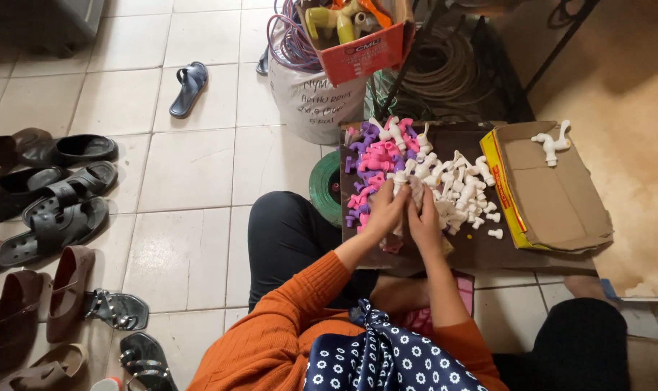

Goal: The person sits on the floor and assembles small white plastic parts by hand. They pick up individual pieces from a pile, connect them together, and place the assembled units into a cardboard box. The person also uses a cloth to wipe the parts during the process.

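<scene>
White floor tiles with sandals everywhere, and over the dark board [481, 250] left hand [384, 210] and right hand [424, 217] have fingers clamped on a white plastic tap [400, 179], seemingly wiping with a cloth [416, 190]; next probably needs a twist.

2 hands [405, 210] meet over a heap of small plastic taps [445, 188], white, pink and purple, too many and too tangled to count. 2 white taps [551, 143] lie apart on 1 flattened cardboard box [553, 195]. 1 open carton [361, 47] holds yellow and orange fittings. 1 blue sandal [187, 87] lies alone on the floor; about 9 dark shoes and sandals [53, 210] crowd the left edge.
</scene>
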